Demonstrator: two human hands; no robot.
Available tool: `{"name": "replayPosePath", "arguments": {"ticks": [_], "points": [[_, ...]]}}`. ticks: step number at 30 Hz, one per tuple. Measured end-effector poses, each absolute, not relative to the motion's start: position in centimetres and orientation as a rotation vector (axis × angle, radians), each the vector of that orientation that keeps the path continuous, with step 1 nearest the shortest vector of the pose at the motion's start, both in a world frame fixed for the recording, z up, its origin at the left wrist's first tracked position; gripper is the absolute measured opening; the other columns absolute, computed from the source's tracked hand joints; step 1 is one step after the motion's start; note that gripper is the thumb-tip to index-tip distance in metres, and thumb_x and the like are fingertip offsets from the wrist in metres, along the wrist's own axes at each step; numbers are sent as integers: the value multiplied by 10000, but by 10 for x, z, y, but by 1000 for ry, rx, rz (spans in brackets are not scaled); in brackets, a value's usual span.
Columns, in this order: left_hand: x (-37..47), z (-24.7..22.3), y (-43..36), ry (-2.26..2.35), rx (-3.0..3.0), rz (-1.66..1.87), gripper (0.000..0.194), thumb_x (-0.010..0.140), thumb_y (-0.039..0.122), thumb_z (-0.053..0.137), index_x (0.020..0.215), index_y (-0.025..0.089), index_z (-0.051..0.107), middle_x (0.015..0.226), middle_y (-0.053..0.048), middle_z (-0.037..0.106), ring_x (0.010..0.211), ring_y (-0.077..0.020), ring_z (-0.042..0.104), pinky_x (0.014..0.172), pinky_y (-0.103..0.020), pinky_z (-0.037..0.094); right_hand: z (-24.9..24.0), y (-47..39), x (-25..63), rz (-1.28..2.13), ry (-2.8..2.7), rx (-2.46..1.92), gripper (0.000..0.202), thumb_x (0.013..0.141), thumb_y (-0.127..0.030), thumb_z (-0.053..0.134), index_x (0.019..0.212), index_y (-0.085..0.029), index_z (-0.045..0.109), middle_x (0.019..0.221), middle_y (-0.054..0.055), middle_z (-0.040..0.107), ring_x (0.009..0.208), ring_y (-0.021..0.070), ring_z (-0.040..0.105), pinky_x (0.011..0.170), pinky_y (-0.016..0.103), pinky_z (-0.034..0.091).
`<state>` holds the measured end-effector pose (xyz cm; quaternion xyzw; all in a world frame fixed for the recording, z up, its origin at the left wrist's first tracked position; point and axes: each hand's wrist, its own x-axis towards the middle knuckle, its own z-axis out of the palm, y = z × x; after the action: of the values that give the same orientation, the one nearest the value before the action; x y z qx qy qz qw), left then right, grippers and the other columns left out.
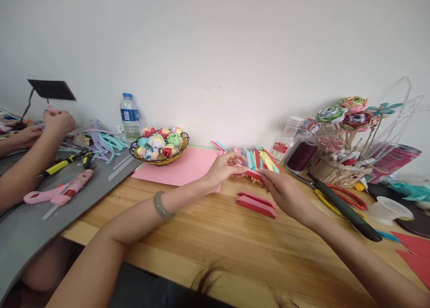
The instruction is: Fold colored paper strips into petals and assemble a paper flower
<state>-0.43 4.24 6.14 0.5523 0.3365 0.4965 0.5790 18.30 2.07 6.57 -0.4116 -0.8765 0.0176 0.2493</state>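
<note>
A narrow folded red paper strip (254,175) is held between my two hands over the wooden table. My left hand (225,168), with a ring on a finger and a bangle on the wrist, pinches its left end. My right hand (280,189) has its fingers closed on the right end. Just below them, two folded red paper pieces (255,206) lie side by side on the wood. Behind my hands stands a row of folded paper strips in several colours (265,159), partly hidden by the fingers.
Pink paper sheets (171,169) lie under a basket of paper flowers (159,161). A bottle (130,119) stands behind. Right: thread spool (302,156), flower holder (339,171), scissors (349,198), black-handled cutter (352,214). Left: another person's hands (58,121), pink glue gun (63,190).
</note>
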Motion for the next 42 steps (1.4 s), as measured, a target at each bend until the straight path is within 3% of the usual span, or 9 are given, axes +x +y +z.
{"name": "replayPosePath", "arguments": {"ticks": [3, 5, 9, 14, 18, 26, 42], "points": [[-3, 58, 37, 856, 1572, 1059, 108, 653, 205, 667, 706, 122, 623, 721, -29, 617, 690, -120, 569, 691, -246, 426, 58, 5, 196, -108, -2439, -1139, 291, 900, -208, 281, 1109, -168, 479, 832, 81, 649, 714, 191, 607, 605, 297, 466], [0, 52, 28, 894, 1710, 987, 123, 666, 232, 663, 724, 127, 636, 732, -39, 640, 698, -135, 578, 674, -240, 429, 50, -10, 206, -166, -2497, -1137, 267, 897, -210, 312, 1104, -179, 478, 936, 100, 648, 801, 207, 614, 647, 312, 477], [2, 34, 7, 995, 2086, 790, 135, 764, 244, 579, 805, 168, 682, 758, -35, 680, 673, -147, 595, 625, -236, 423, 35, -38, 221, -159, -2539, -1113, 230, 909, -213, 297, 1033, -166, 484, 855, 95, 647, 728, 184, 619, 619, 283, 493], [2, 13, -5, 879, 2513, 700, 213, 849, 226, 468, 864, 163, 671, 855, -64, 682, 790, -169, 606, 759, -273, 432, 19, -50, 224, -294, -2591, -1037, 231, 883, -147, 299, 939, -161, 523, 770, 82, 618, 671, 191, 594, 581, 304, 497], [2, 3, -5, 795, 2591, 722, 224, 867, 227, 442, 855, 142, 649, 881, -73, 658, 830, -158, 584, 796, -271, 430, 14, -48, 222, -390, -2605, -1006, 237, 874, -116, 320, 932, -161, 545, 821, 88, 617, 728, 199, 584, 601, 315, 498], [0, -1, -10, 748, 2973, 643, 338, 908, 185, 291, 823, 101, 607, 809, -99, 588, 763, -168, 545, 675, -268, 428, 14, -52, 220, -562, -2648, -883, 302, 883, -106, 280, 948, -131, 573, 839, 118, 630, 754, 225, 579, 583, 332, 491], [1, -7, -11, 716, 3202, 742, 263, 900, 154, 336, 794, 111, 573, 750, -52, 563, 697, -135, 517, 626, -246, 419, 15, -52, 218, -725, -2602, -862, 360, 903, -97, 260, 868, -133, 616, 790, 86, 641, 707, 186, 560, 580, 302, 430]]}}
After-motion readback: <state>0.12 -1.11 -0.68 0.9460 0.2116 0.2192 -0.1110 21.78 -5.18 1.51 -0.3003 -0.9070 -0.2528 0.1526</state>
